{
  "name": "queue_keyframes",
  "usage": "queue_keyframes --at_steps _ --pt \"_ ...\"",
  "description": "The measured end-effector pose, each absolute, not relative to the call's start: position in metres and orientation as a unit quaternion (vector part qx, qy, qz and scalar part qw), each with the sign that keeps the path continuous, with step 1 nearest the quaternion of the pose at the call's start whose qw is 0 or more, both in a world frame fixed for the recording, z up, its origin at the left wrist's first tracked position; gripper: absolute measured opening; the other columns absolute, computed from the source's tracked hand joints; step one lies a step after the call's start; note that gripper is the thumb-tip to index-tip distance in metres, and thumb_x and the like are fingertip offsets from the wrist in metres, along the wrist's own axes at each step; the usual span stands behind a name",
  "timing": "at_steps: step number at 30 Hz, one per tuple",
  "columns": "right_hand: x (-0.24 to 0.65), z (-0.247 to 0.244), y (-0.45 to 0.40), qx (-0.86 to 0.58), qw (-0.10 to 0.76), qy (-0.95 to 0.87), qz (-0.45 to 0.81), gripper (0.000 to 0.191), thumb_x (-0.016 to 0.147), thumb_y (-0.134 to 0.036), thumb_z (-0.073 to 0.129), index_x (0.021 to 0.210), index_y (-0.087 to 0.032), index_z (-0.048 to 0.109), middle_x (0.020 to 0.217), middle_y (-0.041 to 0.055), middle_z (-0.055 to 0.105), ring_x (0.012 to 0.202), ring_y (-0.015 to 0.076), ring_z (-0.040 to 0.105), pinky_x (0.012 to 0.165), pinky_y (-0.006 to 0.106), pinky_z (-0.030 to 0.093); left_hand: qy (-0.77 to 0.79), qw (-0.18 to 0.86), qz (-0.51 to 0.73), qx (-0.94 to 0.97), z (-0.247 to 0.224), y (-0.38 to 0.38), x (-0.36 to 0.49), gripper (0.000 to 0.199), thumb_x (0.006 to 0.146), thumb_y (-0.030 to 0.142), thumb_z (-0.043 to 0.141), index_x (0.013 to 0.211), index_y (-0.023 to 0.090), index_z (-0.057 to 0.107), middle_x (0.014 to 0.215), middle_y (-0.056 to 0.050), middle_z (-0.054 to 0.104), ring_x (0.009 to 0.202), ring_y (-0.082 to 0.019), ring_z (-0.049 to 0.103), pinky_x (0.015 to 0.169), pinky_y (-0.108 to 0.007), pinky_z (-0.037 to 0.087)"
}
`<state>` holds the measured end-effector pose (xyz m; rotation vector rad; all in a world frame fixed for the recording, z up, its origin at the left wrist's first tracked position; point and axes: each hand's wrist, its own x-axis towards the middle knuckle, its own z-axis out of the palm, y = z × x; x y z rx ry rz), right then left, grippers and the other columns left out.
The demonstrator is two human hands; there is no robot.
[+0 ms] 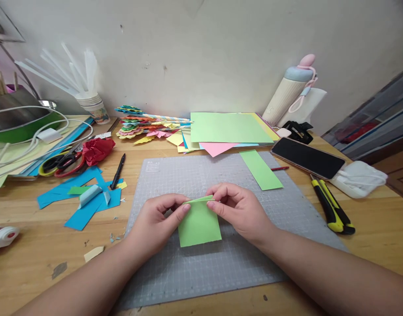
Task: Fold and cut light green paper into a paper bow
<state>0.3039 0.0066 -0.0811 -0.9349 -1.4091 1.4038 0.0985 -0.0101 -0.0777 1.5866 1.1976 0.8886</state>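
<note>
A folded piece of light green paper (200,226) is held between both hands above a grey cutting mat (162,281). My left hand (162,219) pinches its upper left corner between thumb and fingers. At the upper right corner, my right hand (242,210) pinches the same paper, thumb in front and fingers behind. Along the top edge two layers show, slightly apart. A green paper strip (261,170) lies flat near the mat's upper right, apart from my hands.
Blue paper scraps (84,213), a black pen (118,171) and scissors (61,163) lie left. Stacked coloured sheets (230,127) and paper flowers (138,127) are by the wall. A phone (308,157) and yellow-black utility knives (331,206) lie right.
</note>
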Motion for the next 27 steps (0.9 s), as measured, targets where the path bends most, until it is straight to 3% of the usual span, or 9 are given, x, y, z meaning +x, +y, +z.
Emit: queue_keyframes --at_steps 16,27 --pt "0.3033 -0.0785 0.0029 -0.396 0.452 -0.526 0.601 0.023 0.074 -0.029 0.073 0.063 -0.019 0.055 0.07 -0.0013 0.06 0.062 0.0103 0.055 0.06 0.027 0.048 0.487 0.468 0.348 0.65 -0.0724 -0.0108 0.1012 0.022 0.087 0.035 0.057 0.076 0.018 0.066 0.067 0.001 0.062 0.061 -0.01 0.053 0.055 -0.021 0.042" --pt "0.302 -0.078 0.0033 -0.38 0.458 -0.542 0.593 0.025 0.076 -0.029 0.071 0.066 -0.021 0.049 0.074 -0.0015 0.057 0.067 0.0118 0.053 0.062 0.028 0.046 0.491 0.454 0.343 0.661 -0.0708 -0.0125 0.1018 0.023 0.087 0.035 0.055 0.075 0.017 0.063 0.066 0.001 0.059 0.06 -0.011 0.05 0.054 -0.022 0.04"
